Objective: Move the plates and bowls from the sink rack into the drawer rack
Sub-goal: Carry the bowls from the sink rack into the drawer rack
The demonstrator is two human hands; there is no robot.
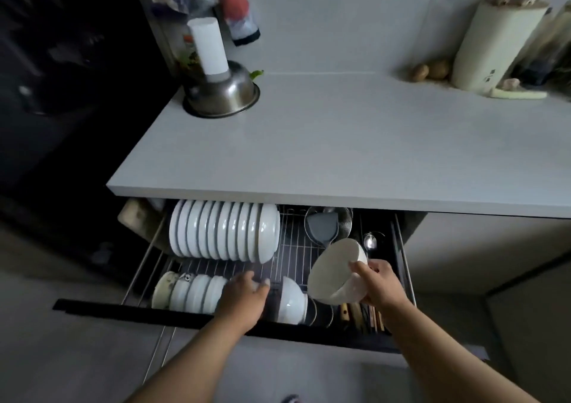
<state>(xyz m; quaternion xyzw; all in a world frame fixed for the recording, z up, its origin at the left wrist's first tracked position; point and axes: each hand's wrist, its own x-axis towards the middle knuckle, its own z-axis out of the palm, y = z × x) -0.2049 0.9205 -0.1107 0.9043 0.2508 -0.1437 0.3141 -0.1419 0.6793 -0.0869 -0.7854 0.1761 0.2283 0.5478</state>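
Right grip curls round a white bowl, tilted on edge above the drawer rack. The free slot lies down-left, beside the standing bowl. Left hand rests on the bowl row, fingers relaxed.

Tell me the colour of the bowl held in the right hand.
The bowl in the right hand is plain white, seen in the head view.

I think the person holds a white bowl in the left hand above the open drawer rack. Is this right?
Not quite: the head view shows the white bowl held in the right hand, not the left, above the open drawer rack. The left hand reaches the front-row bowls.
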